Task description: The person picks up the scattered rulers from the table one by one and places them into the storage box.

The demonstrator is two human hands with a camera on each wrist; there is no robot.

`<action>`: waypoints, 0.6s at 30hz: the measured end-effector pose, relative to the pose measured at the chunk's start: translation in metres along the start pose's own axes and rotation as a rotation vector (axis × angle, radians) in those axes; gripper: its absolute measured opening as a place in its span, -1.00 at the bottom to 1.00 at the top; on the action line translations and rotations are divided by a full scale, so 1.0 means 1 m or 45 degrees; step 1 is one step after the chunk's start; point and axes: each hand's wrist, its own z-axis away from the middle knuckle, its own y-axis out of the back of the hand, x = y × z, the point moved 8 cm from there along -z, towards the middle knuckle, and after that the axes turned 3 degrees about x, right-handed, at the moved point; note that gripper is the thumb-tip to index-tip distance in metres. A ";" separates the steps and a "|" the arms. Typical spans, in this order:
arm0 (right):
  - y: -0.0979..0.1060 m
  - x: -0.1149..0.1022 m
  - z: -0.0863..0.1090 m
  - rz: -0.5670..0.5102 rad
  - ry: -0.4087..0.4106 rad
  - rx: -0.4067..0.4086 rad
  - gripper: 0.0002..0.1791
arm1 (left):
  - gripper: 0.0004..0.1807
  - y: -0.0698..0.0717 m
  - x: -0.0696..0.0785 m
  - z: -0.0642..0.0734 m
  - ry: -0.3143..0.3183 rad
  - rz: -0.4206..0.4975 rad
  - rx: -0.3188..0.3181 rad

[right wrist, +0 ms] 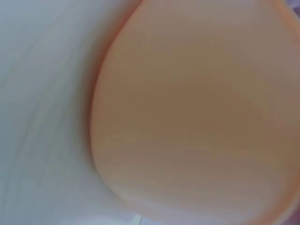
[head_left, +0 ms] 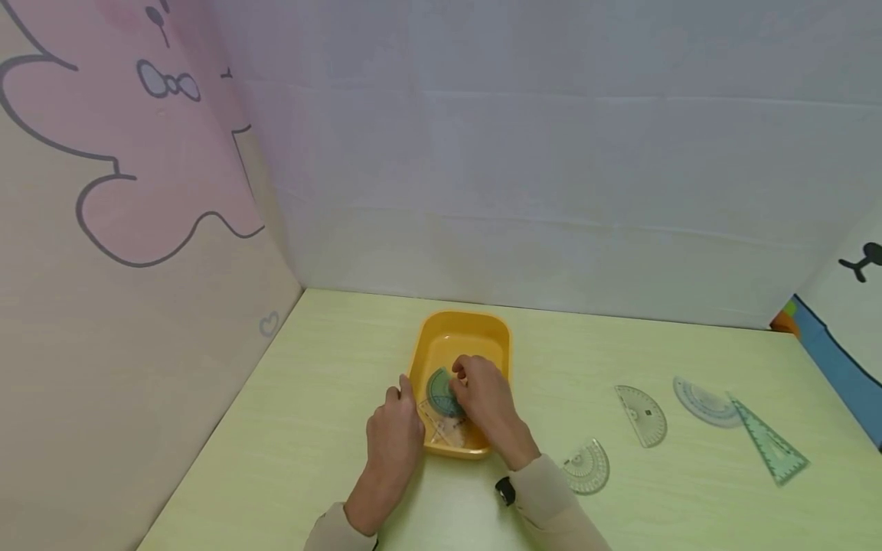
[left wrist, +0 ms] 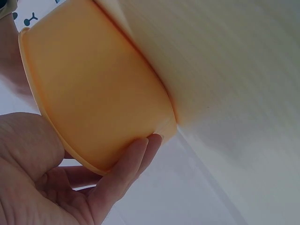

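A yellow plastic tray (head_left: 467,324) stands on the table, holding a green protractor (head_left: 438,392) and clear set squares or rulers (head_left: 444,432) that overlap near its front end. My left hand (head_left: 396,436) grips the tray's left side; in the left wrist view its fingers lie along the outer wall (left wrist: 98,89), with the thumb side at the rim. Reaching in over the right rim, my right hand (head_left: 488,398) has curled fingers and pinches the green protractor's right edge. The right wrist view has only the tray's outer wall (right wrist: 197,112), so those fingertips are hidden there.
Right of the tray lie a clear protractor (head_left: 589,468) partly behind my right sleeve, another clear protractor (head_left: 642,415), a bluish protractor (head_left: 704,403) and a green set square (head_left: 770,444). A pale curtain (head_left: 524,168) hangs behind the table, and a printed wall (head_left: 172,344) flanks the left.
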 end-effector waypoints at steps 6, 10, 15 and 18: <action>0.013 0.000 0.007 -0.001 0.056 0.017 -0.86 | -0.54 0.000 0.000 0.001 -0.003 0.007 0.002; 0.019 0.002 0.006 -0.034 0.046 0.004 -0.82 | -0.55 0.000 -0.001 0.000 0.004 -0.002 0.008; 0.026 0.005 0.008 -0.071 0.062 0.013 -0.79 | -0.55 -0.001 -0.001 0.001 0.010 -0.005 0.001; 0.031 0.005 0.009 -0.079 0.071 0.030 -0.78 | -0.54 -0.001 -0.001 0.000 0.007 -0.003 0.004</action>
